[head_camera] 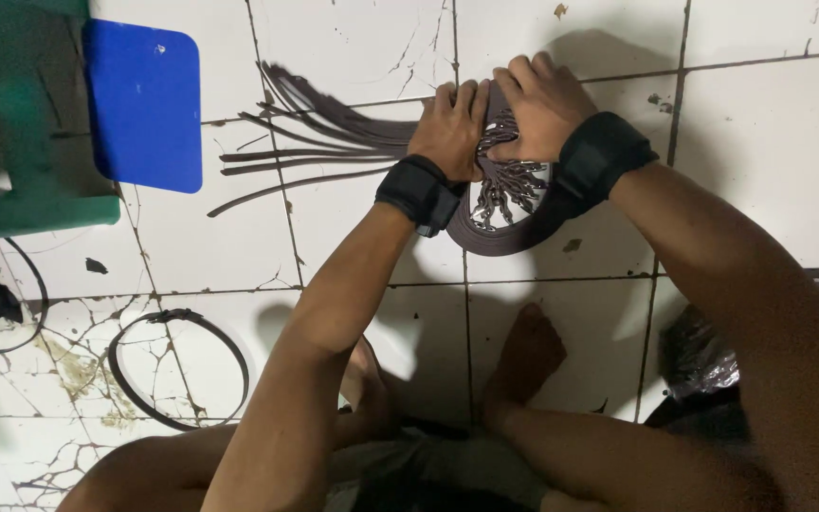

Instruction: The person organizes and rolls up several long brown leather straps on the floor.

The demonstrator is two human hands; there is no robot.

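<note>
Hands press side by side, left hand (449, 130) and right hand (540, 102) closed over the top of a dark brown woven round frame (507, 204) on the white tiled floor (353, 38), its lower rim finished beneath them, loose dark strips (315, 142) fanning leftward unwoven.

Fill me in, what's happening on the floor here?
A person sitting on a cracked white tile floor presses both hands onto a round dark woven piece. The left hand and right hand sit side by side on its upper edge, both wrists in black bands. Loose dark strips fan out to the left. A separate dark hoop lies nearer the knees, beside a blue board.
</note>
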